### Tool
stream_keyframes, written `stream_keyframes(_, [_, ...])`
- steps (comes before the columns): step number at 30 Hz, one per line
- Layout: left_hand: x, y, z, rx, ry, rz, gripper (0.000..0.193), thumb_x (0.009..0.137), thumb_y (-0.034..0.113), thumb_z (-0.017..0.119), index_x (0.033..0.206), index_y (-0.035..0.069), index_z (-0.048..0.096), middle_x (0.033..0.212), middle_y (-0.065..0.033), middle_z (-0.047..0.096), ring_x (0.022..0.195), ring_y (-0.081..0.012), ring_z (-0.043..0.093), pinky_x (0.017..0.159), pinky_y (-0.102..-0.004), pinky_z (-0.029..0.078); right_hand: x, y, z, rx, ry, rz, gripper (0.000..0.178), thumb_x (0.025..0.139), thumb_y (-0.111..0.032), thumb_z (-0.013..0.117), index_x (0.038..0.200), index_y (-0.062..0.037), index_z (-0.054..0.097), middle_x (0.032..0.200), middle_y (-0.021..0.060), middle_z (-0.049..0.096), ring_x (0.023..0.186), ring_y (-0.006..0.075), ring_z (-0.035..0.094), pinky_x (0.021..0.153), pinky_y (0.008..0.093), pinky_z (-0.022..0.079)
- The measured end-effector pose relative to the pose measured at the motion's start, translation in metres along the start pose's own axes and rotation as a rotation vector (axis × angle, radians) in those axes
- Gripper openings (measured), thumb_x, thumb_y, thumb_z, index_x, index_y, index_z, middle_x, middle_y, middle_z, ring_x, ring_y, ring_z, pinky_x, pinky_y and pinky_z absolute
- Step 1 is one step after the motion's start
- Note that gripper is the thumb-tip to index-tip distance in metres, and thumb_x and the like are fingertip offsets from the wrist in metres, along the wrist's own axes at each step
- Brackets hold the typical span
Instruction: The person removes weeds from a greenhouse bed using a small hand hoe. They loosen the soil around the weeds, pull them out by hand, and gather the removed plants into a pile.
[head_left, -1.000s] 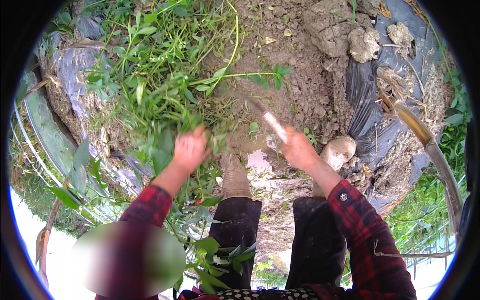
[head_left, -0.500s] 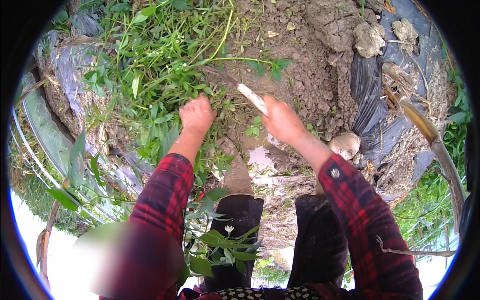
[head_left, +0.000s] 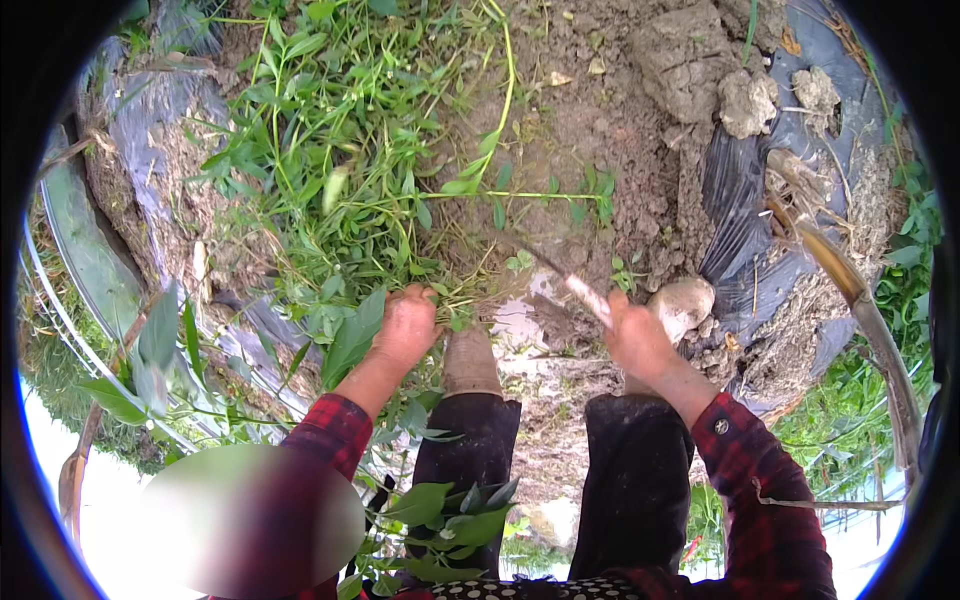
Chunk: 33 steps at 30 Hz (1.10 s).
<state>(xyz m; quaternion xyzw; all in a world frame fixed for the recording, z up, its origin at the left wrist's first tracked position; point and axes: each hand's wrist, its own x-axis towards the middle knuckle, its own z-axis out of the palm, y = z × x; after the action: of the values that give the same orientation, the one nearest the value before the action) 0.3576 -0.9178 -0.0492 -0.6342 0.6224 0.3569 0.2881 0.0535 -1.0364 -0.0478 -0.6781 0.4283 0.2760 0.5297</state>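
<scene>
My left hand (head_left: pixel 408 322) is closed around a bunch of green weeds (head_left: pixel 458 302), whose stems poke out beside the fingers, just beyond my left boot. My right hand (head_left: pixel 637 340) grips the pale handle of a sickle (head_left: pixel 587 298). Its thin dark blade points away and to the left over wet soil, apart from the weeds, and the blade's tip is blurred. A thick mat of leafy weeds (head_left: pixel 340 190) spreads from my left hand to the far side. One long stem (head_left: pixel 530 195) lies across the bare mud to the right.
Black plastic sheeting (head_left: pixel 735 190) with clods (head_left: pixel 748 103) on it borders the soil at the right, near a dry bent stalk (head_left: pixel 835 255). A rounded pale lump (head_left: pixel 683 305) sits beside my right hand. My boot (head_left: pixel 470 362) stands in mud; leafy shoots (head_left: pixel 450 520) rise near my left leg.
Both hands have come nearer to my body, the right one also moving rightward with the sickle. The blade has left the weeds' edge, and the long stem has shifted nearer.
</scene>
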Motion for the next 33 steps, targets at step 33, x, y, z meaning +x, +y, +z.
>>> stream_keyframes(33, [0.074, 0.025, -0.027, -0.108, -0.104, 0.048, 0.040, 0.066, 0.022, 0.069, 0.102, 0.008, 0.060, 0.106, -0.0060, 0.059, 0.096, -0.0261, 0.060, 0.083, -0.0375, 0.047, 0.107, -0.020, -0.008, -0.154, 0.167, -0.171, 0.019, 0.079, -0.006, 0.051, 0.095, 0.0004, 0.044, 0.074, 0.0205, 0.061, 0.068, 0.0373, 0.062, 0.060, 0.0451, 0.051])
